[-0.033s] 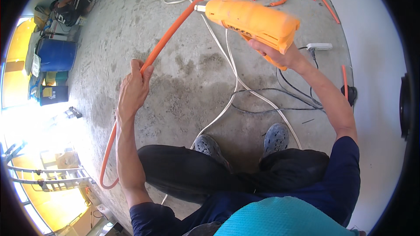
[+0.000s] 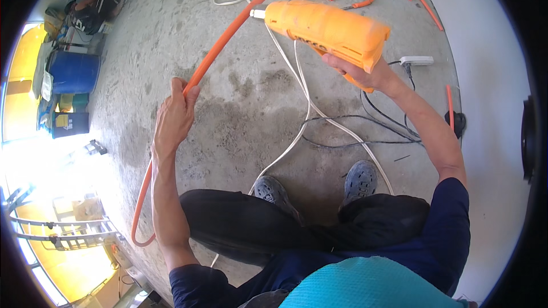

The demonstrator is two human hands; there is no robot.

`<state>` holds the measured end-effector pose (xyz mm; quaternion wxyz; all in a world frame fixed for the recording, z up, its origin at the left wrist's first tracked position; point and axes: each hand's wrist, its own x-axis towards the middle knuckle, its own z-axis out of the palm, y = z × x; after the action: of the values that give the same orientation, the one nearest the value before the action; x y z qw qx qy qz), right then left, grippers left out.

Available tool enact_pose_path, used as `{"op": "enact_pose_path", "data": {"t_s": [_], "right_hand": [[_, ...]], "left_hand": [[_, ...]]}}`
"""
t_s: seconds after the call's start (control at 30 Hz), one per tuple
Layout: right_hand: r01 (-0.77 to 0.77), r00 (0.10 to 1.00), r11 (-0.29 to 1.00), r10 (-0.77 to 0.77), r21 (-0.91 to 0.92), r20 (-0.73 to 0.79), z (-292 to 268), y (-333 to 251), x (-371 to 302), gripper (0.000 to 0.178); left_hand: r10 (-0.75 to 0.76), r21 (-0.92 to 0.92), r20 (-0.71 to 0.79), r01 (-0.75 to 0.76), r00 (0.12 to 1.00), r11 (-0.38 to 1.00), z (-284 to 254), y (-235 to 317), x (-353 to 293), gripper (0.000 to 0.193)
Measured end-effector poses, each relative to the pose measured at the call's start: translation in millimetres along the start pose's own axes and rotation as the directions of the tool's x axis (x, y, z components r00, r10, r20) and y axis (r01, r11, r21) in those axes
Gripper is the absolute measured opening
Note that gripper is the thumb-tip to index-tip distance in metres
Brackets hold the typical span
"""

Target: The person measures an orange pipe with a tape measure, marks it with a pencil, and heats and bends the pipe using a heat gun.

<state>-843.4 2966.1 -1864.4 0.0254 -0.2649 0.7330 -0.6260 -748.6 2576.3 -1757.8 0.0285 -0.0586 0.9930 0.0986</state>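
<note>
An orange flexible tube [image 2: 218,47] slants up from my left side to the top edge of the view. My left hand [image 2: 176,113] is closed round it with the thumb on top, and its lower end loops down past my forearm. In my right hand [image 2: 357,73] is a yellow-orange heat gun [image 2: 325,25], gripped by its handle. The gun's metal nozzle points left, right beside the tube; whether it touches cannot be made out. My fingers partly hide the handle and trigger.
White cables [image 2: 305,100] and a black cord [image 2: 371,115] cross the concrete floor before my feet. A white power strip [image 2: 416,60] lies near the right wall. Cut orange tube pieces [image 2: 429,11] are scattered at the far right. A blue barrel [image 2: 74,72] and a person [image 2: 94,11] are at far left.
The heat gun has shifted very slightly left and down along the tube. My left hand keeps its place and hold.
</note>
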Motion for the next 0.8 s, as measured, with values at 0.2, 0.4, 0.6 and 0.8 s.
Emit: {"op": "enact_pose_path", "data": {"t_s": [0.2, 0.4, 0.6, 0.8], "right_hand": [[0.165, 0.985, 0.976, -0.157, -0.140, 0.067, 1.8, 5.8, -0.6, 0.035], [0.051, 0.997, 0.989, -0.060, -0.141, -0.058, -18.2, 3.0, 8.0, 0.031], [0.035, 0.986, 0.999, -0.032, 0.013, -0.163, -28.7, 7.0, 15.2, 0.020], [0.014, 0.966, 1.000, -0.020, -0.028, -0.256, -41.7, 15.4, 27.8, 0.012]], "left_hand": [[-0.002, -0.010, -0.007, 0.002, 1.000, 1.000, 0.3, -4.9, -0.3, 0.031], [0.018, -0.073, -0.025, -0.020, 1.000, 0.997, 1.6, -5.0, 0.0, 0.030], [0.013, -0.091, -0.024, -0.015, 1.000, 0.996, 1.7, -9.1, -0.4, 0.032], [0.006, -0.111, -0.003, -0.006, 1.000, 0.994, 4.0, -10.5, 2.0, 0.034]]}}
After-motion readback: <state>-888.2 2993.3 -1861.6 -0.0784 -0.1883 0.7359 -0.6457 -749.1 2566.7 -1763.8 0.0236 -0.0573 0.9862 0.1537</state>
